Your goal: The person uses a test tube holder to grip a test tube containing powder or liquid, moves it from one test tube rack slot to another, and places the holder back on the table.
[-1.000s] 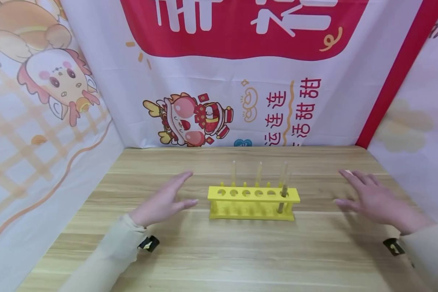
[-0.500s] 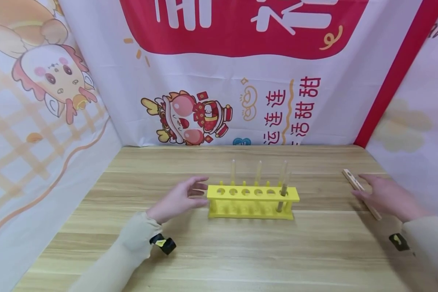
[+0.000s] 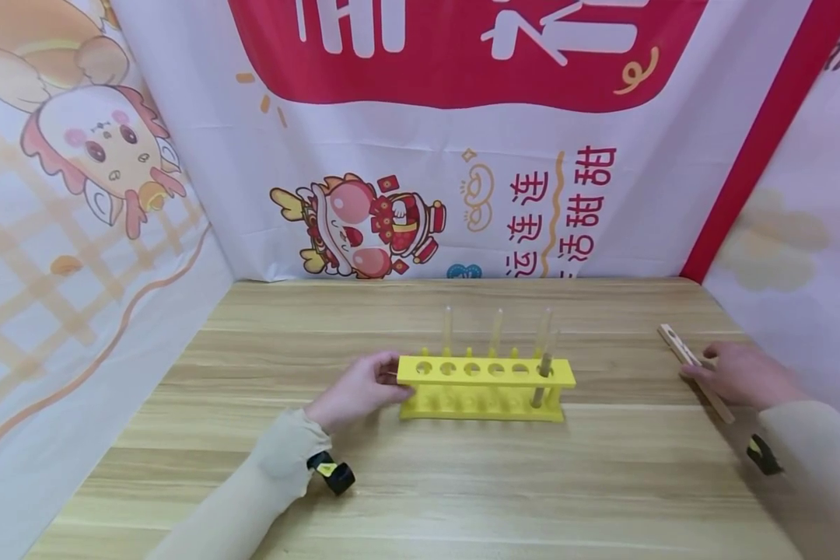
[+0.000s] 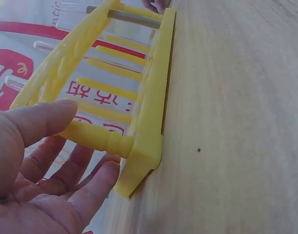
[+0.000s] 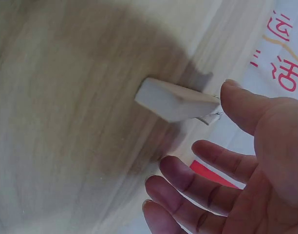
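Observation:
A yellow test tube rack stands on the table. My left hand is at its left end, thumb on one side of the end post and fingers on the other. A test tube with dark contents leans in the rightmost hole. Several clear test tubes stand upside down on the rear pegs. At the right lies a wooden test tube clamp on the table. My right hand is over its middle. In the right wrist view, the thumb is close to the clamp and the fingers are spread apart.
The wood-grain table reaches back to a printed white and red cloth. Patterned cloth walls rise on the left and right.
My left hand has moved right and closed in around the rack's left end. My right hand has shifted right and come down beside the clamp, which is now uncovered. The rack stays put.

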A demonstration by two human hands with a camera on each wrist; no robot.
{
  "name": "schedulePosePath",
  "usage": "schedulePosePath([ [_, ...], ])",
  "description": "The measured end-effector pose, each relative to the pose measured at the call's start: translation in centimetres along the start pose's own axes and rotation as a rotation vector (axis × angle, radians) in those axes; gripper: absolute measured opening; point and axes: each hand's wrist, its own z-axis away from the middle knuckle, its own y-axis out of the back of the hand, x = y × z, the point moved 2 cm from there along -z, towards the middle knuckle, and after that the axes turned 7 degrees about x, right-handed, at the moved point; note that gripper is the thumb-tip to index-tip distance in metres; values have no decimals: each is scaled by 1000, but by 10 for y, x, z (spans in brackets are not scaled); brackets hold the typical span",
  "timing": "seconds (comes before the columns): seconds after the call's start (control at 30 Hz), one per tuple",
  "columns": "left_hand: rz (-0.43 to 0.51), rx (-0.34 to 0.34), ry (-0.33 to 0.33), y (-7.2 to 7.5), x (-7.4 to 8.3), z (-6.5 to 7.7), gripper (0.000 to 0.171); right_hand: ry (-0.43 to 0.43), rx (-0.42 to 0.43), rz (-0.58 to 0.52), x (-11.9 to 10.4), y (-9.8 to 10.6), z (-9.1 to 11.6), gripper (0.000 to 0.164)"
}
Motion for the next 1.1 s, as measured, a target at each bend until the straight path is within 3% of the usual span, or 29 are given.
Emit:
schedulePosePath([
  [0.17, -47, 25, -8, -3, -5, -1, 33, -13, -5, -23, 3, -2, -4, 63],
  [0.37, -28, -1, -25, -6, -7, -1, 29, -46, -45, -62, 3, -4, -7, 49],
  [0.6, -92, -14, -4, -8, -6, -2, 26, -59, -71, -50, 2, -7, -8, 41],
  [0.87, -123, -9, 20, -8, -4, -2, 28, -32, -39, -38, 4, -10, -7, 36],
  [1.1, -127, -6, 24, -8, -3, -1, 28, 21, 58, 1, 2, -9, -8, 24],
])
